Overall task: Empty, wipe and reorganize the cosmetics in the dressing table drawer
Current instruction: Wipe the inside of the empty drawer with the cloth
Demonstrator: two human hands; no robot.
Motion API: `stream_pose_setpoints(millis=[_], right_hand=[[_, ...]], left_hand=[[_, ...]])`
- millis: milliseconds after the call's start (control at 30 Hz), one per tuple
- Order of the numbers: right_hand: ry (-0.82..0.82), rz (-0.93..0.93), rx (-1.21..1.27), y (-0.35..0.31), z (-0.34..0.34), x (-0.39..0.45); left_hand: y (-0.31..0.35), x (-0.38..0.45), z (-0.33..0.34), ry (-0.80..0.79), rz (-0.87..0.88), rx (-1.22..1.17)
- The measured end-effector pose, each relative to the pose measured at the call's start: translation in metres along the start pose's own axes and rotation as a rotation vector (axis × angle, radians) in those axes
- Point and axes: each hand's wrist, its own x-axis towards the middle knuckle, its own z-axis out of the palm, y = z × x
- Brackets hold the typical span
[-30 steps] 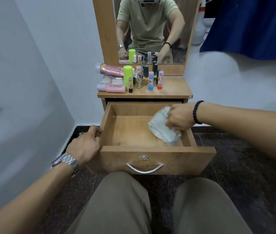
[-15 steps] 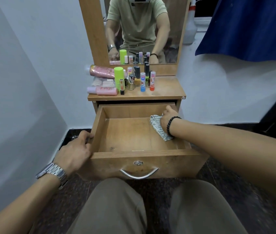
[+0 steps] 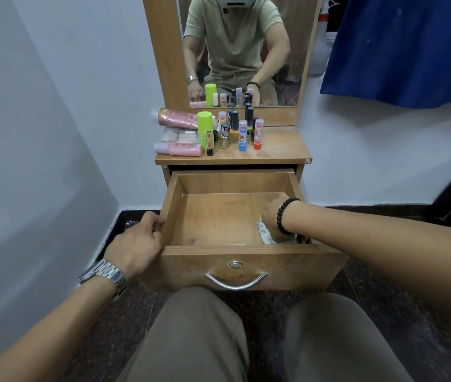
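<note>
The wooden drawer (image 3: pixel 235 260) stands pulled out toward the seated person, its long axis running left to right, handle facing the knees. The left hand (image 3: pixel 136 248) grasps its left front corner, fingers curled over the side wall. The right hand (image 3: pixel 274 216) clutches a patterned cloth (image 3: pixel 264 234) low in the drawer's near right corner. Cosmetics (image 3: pixel 218 133) crowd the dressing tabletop (image 3: pixel 282 150) behind.

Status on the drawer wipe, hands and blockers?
Left hand grips drawer side. Right hand presses cloth, front right corner. Cosmetics on top. Nothing in the way.
</note>
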Motion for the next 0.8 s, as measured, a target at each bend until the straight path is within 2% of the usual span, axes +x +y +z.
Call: stream_pose_setpoints(millis=[133, 333, 467, 600, 667, 800], right_hand=[[-0.02, 0.01, 0.194, 0.003, 0.005, 0.0], [-0.183, -0.094, 0.739, 0.0, 0.007, -0.015], [-0.182, -0.173, 1.174, 0.003, 0.011, -0.017], [-0.281, -0.315, 1.488, -0.025, -0.019, -0.01], [-0.331, -0.389, 1.561, -0.04, -0.045, -0.012], [-0.267, -0.473, 1.516, -0.067, -0.09, -0.01]], left_hand=[[0.0, 0.0, 0.001, 0.004, -0.002, -0.007], [0.001, -0.001, 0.0, 0.018, -0.002, 0.005], [0.0, 0.0, 0.0, 0.022, 0.01, 0.008], [-0.002, 0.0, 0.0, 0.022, 0.011, -0.001], [-0.002, 0.0, 0.0, 0.017, 0.012, -0.01], [-0.001, -0.001, -0.001, -0.01, 0.002, -0.03]])
